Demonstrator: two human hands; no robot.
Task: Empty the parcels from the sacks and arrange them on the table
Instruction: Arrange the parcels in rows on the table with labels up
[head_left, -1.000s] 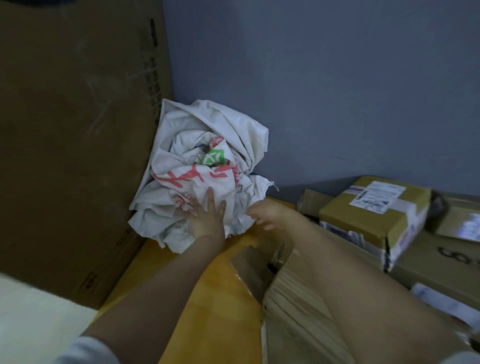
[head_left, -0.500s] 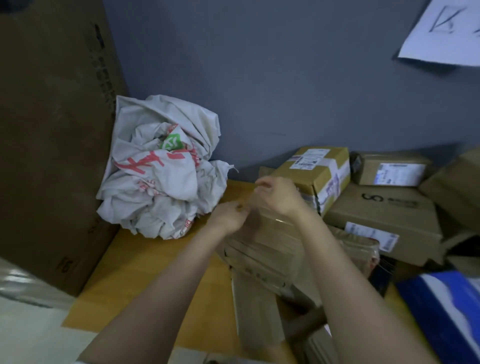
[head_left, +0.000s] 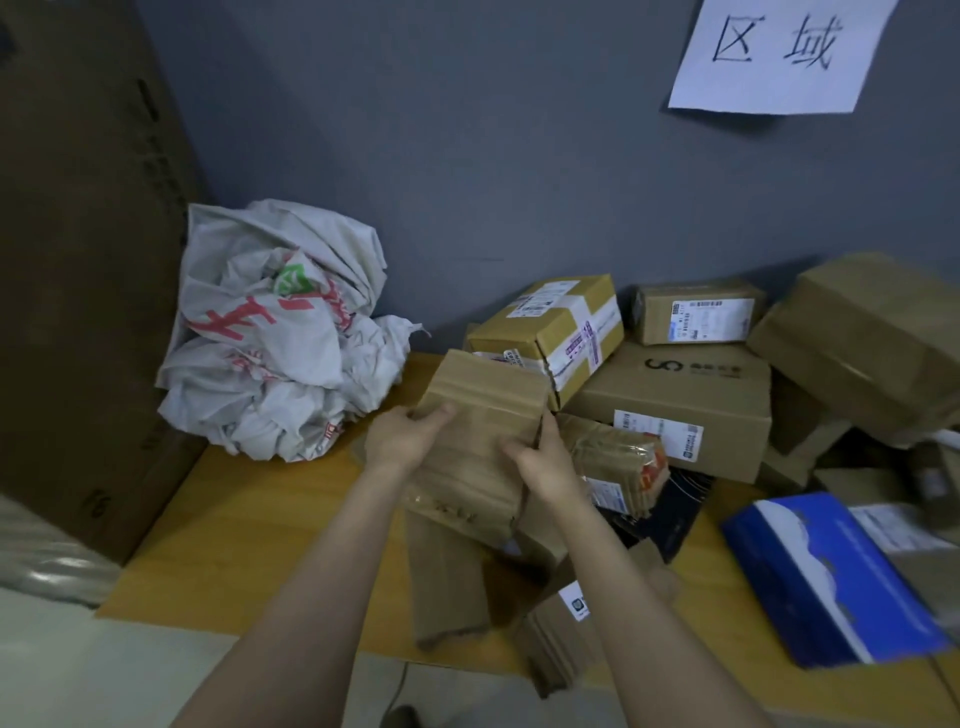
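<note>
Bare table strip is lying open near left. Far left, sack is blocking; cardboard panel is walling left edge. At right, parcel pile & blue box are crowding; taped parcel is filling ctr.

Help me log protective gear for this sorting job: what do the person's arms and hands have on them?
Nothing. The left hand and right hand are bare: no gloves, rings, watch or wristband visible. Both forearms are uncovered down to the frame's bottom edge, so no sleeve shows.
</note>
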